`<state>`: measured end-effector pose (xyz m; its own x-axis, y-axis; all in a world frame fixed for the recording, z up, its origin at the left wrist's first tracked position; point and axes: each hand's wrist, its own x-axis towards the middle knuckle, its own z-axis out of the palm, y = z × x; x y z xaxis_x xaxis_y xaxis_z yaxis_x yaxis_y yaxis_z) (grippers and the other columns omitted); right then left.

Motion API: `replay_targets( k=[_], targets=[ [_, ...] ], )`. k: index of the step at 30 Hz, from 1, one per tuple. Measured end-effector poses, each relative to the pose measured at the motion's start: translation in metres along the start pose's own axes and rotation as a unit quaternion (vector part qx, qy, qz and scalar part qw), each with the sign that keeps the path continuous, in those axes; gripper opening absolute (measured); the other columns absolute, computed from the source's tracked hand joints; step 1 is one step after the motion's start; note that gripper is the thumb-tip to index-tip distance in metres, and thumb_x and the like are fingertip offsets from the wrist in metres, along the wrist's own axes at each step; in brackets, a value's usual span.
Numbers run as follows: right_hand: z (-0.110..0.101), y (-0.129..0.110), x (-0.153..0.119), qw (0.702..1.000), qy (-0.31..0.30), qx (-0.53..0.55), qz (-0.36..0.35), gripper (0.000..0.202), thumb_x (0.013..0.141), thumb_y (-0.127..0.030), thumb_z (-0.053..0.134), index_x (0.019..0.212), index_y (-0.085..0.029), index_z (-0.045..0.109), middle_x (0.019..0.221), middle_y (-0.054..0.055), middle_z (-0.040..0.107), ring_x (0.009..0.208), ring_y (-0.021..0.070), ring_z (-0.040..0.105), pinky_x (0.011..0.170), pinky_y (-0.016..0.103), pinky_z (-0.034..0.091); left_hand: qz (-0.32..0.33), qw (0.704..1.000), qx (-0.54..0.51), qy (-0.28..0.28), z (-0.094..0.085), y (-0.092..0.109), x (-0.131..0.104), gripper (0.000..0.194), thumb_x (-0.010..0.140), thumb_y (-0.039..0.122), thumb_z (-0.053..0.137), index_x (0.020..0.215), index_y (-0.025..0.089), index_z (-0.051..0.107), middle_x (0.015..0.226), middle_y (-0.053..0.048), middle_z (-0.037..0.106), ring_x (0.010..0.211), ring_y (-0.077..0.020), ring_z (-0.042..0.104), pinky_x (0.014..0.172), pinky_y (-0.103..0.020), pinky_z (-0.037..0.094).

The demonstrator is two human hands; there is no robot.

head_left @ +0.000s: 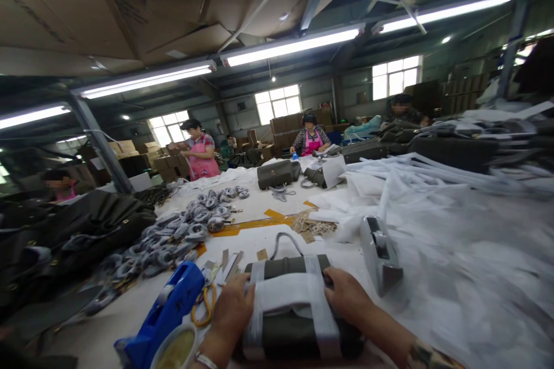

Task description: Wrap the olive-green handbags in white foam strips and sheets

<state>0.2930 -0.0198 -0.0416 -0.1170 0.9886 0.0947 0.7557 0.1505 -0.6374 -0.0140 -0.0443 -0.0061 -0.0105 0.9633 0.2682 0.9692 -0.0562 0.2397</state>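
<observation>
A dark olive bag (285,334) lies on the table right in front of me, with white wrapping strips (255,288) around it and a white piece across its top. Its grey-wrapped handle or strap (286,237) loops up at the far side. My left hand (231,305) grips the bag's left side, fingers curled over the edge. On the opposite side my right hand (346,294) holds it, thumb toward the front. Left of my left hand are yellow-handled scissors (204,305), a blue tape dispenser (167,311) and a round tub (177,349).
A grey tape dispenser (381,253) stands to the right, beside heaped white wrapping sheets (476,253). Coiled grey-wrapped straps (190,225) and dark bags (78,236) pile up on the left. Another bag (277,174) stands farther back. Several co-workers (201,153) are around the table.
</observation>
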Motion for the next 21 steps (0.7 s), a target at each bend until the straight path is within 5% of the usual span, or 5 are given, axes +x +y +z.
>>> replay_targets(
  k=[4,10,14,21],
  targets=[
    [0.000,-0.002,0.004,1.000,-0.019,-0.015,0.019,0.010,0.081,-0.015,0.058,0.085,-0.017,0.066,0.087,0.009,0.073,0.083,0.0232,0.064,0.069,0.029,0.036,-0.041,0.998,0.031,-0.030,-0.002,-0.018,-0.010,0.039,0.090,0.031,0.052,0.118,0.009,0.069,0.120,-0.019,0.069,0.121,-0.0335,0.061,0.110,-0.049,0.045],
    [0.013,0.008,0.016,0.994,-0.022,0.090,0.052,0.015,0.075,-0.009,0.060,0.086,-0.016,0.068,0.073,0.003,0.070,0.072,0.0188,0.062,0.064,0.026,0.038,-0.064,0.997,0.040,-0.035,0.008,-0.002,-0.014,0.030,0.090,0.030,0.052,0.103,0.014,0.074,0.125,-0.017,0.066,0.124,-0.0326,0.057,0.112,-0.045,0.041],
    [0.017,0.005,0.018,0.980,-0.038,0.148,0.125,0.009,0.073,-0.009,0.060,0.075,-0.016,0.065,0.064,0.001,0.066,0.061,0.0166,0.062,0.055,0.023,0.039,-0.072,0.996,0.042,-0.033,0.014,-0.001,-0.016,0.037,0.094,0.032,0.047,0.113,0.013,0.072,0.135,-0.018,0.060,0.130,-0.0315,0.052,0.116,-0.043,0.037],
    [0.014,-0.008,0.008,0.985,-0.039,0.071,0.156,0.009,0.079,-0.012,0.049,0.077,-0.019,0.054,0.065,0.001,0.059,0.048,0.0166,0.057,0.042,0.025,0.033,-0.067,0.996,0.045,-0.035,0.016,0.000,-0.010,0.038,0.097,0.035,0.043,0.112,0.018,0.073,0.138,-0.018,0.057,0.133,-0.0339,0.050,0.113,-0.049,0.040]
  ],
)
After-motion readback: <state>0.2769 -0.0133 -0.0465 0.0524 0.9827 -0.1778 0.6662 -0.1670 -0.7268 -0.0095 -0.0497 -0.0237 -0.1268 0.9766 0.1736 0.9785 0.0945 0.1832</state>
